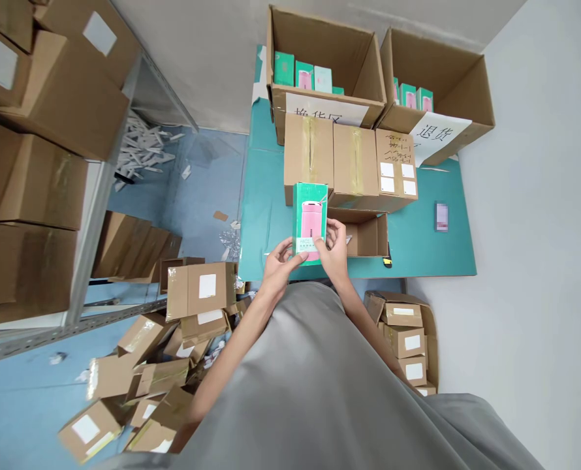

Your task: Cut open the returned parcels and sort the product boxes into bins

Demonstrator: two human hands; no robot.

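Note:
A green product box with a picture of a pink cup on its front is held upright between both hands. My left hand grips its lower left side, thumb on the front. On the lower right, my right hand closes around the box, its thumb near the pale label. Just behind and to the right stands an open small carton on the green table. Taped cartons stand in a row behind the held box.
Two large open cartons, one at back left and one at back right, hold more green boxes. A phone and a cutter lie on the table. Cartons fill the left shelf and pile up on the floor.

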